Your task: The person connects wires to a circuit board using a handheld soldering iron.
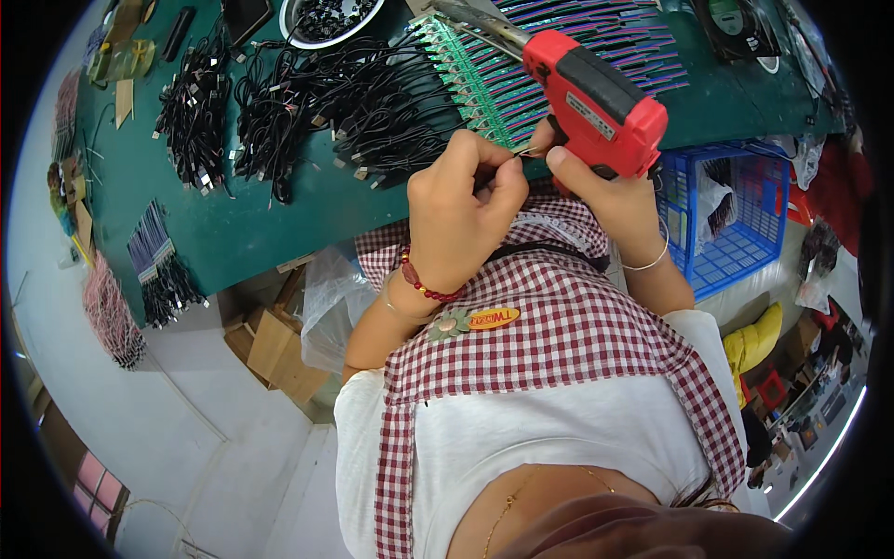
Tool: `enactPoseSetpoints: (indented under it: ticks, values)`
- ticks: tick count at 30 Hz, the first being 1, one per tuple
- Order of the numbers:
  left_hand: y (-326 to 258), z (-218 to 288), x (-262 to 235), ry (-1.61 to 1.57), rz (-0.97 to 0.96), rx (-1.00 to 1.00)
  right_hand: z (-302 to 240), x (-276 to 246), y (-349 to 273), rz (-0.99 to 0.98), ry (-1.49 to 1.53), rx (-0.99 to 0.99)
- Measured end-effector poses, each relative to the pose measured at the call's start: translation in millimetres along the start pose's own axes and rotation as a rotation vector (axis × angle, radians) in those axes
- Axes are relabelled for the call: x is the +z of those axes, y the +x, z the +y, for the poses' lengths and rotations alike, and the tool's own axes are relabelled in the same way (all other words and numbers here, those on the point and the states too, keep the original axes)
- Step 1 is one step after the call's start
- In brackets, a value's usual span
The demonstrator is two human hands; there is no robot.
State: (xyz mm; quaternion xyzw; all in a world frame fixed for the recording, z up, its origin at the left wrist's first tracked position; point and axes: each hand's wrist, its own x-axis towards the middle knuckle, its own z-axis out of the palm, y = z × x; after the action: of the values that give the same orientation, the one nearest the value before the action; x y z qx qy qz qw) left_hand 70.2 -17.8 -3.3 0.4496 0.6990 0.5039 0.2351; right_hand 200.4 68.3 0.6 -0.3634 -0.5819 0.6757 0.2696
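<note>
Near the table's front edge, my left hand [461, 210] is closed, its thumb and forefinger pinching thin wire ends [527, 150]. My right hand [610, 200] is wrapped round the handle of a red and black soldering gun [596, 104], whose metal tip points up and to the left. The right thumb and a fingertip are close to the same wires; whether they touch them I cannot tell. Just beyond my fingers is a row of green circuit boards [458, 79]. Black cables [382, 130] run off its left side, and dark strips with pink edges [596, 28] extend to its right.
Bundles of black USB cables [194, 121] lie on the green table [251, 238]. A white bowl [296, 39] of small black parts stands at the back. Below the table are a blue plastic crate [736, 256] at right and cardboard [284, 359] at left. Wire bundles [110, 307] hang at the left edge.
</note>
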Motion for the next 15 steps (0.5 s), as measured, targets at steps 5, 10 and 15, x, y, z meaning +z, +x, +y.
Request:
enactPoseSetpoints:
  ticks: [5,10,15]
  values:
    - [0,-1,1,-0.027,-0.022,0.018,-2,4,2,0.005,0.074,-0.017]
    - [0,-1,-1,0.062,-0.093,0.065,9,10,4,0.036,-0.002,-0.068]
    - [3,-8,-2,0.094,-0.076,0.095,12,14,3,0.079,0.081,0.024]
